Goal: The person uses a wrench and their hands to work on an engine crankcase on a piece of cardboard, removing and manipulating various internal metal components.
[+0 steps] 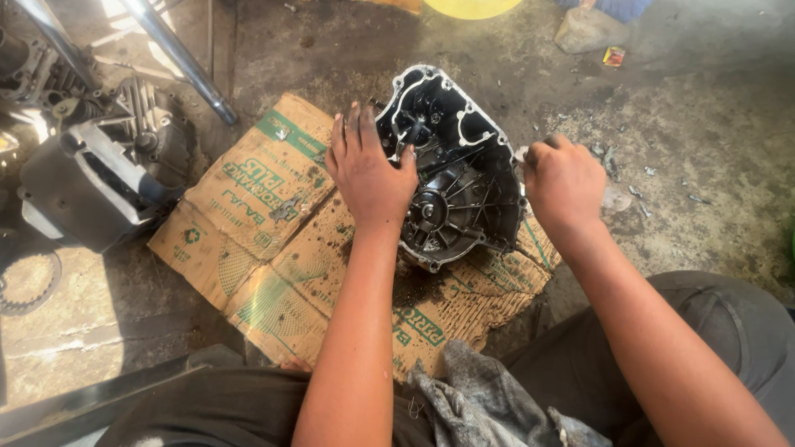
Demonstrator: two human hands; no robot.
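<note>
- The concrete floor [704, 141] is stained and gritty, with small scraps scattered to the right.
- A flattened piece of cardboard [248, 248], printed in green and blotched with dark oil, lies on the floor in front of the seated person.
- To the left, off the cardboard, sits an engine block [99, 182] with fins, and a toothed sprocket [29, 281] lies flat near it.
- The engine cover [455, 174], a dark cast-metal casing with its ribbed inner face up, rests on the right part of the cardboard between the two hands. It looks heavy for its size and fully stiff; the oily sheen suggests it would slip under a loose hold. I would judge the pale machined rim, with its bolt lugs, the safest place to take it, one hand on each side.
- A grey rag [480, 406] is bunched on the person's lap, below the cardboard.
- The left hand [368, 170] lies spread flat, palm down, on the cover's left edge, fingers splayed and closed on nothing.
- The right hand [563, 178] is curled into a closed grip at the cover's right rim; I cannot tell whether it pinches the rim or some small item.
</note>
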